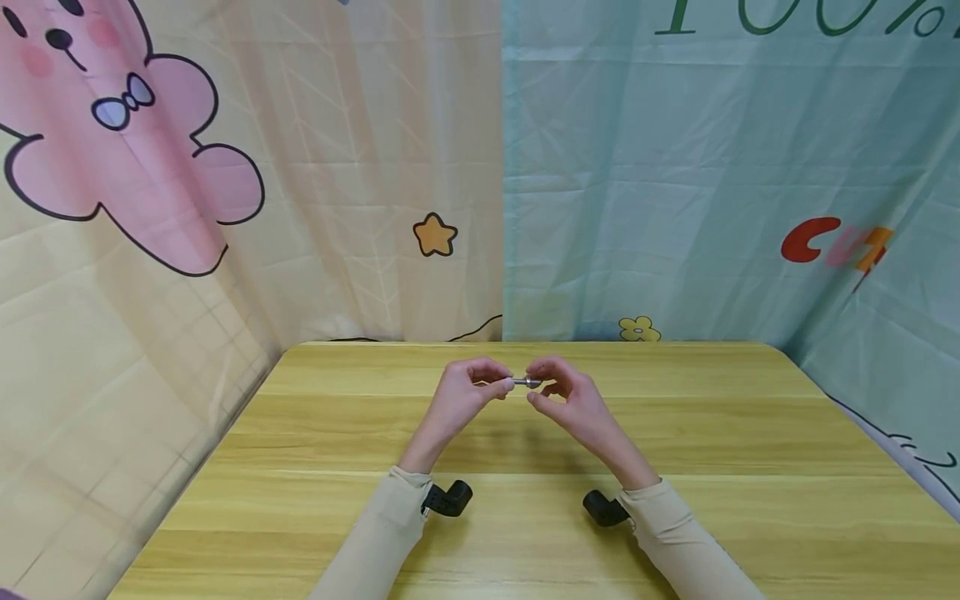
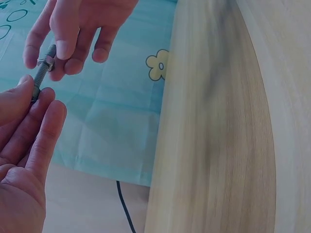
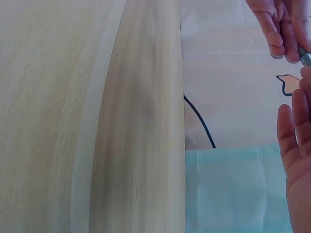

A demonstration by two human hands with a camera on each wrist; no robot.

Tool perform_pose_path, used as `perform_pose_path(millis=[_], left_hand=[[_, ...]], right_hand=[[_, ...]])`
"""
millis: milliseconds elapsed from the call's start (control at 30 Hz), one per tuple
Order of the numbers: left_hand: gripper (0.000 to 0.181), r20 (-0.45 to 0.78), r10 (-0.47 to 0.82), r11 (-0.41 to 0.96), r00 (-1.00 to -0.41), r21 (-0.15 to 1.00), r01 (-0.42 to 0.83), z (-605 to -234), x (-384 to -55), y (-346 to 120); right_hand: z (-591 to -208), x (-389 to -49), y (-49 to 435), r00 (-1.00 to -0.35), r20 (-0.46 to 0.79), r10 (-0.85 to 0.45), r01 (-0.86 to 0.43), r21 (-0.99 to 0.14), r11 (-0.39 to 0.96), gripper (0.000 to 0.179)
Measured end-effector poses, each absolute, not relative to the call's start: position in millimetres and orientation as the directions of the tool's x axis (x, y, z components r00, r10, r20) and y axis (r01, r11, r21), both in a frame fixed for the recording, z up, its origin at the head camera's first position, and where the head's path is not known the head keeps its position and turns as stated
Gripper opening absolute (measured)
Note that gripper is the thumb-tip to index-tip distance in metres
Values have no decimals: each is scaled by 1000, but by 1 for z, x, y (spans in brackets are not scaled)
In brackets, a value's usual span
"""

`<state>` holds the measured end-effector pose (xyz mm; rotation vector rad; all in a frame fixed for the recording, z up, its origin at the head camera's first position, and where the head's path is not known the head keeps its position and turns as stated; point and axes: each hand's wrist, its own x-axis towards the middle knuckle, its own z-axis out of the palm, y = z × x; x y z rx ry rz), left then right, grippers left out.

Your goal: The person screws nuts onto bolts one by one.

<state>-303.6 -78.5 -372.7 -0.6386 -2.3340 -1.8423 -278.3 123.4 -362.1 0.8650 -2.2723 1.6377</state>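
My left hand pinches one end of a metal bolt between thumb and fingers, holding it above the table. In the left wrist view, the threaded shank slants up from the left fingertips. A nut sits on the shank toward its far end. The thumb and index finger of my right hand stand spread on either side of the nut end, with a gap between them in the head view. At the right edge of the right wrist view, only a bit of the metal piece shows.
A wooden table lies under both hands. Printed curtains hang behind it and at the sides. Each wrist carries a black camera mount, one on the left and one on the right. Beyond the table edge runs a dark cable.
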Motion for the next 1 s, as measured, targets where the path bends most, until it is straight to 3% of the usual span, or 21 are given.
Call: perform_pose_path(millis=[167,633,1000], left_hand=[[9,328,270,166,-905,910,380,-373,-302,-78],[8,326,272,160,-906,913,376,-371,-302,-79],[8,332,269,177,-904,906,385,-372,-302,-78]], right_hand=[[-364,-278,124,-789,514,-336,-593,-781,197,16],[-361,-276,124,-859,406,-313,-484,-844,233,12],[-357,-273,124,-875,381,-297,-458,-850,259,19]])
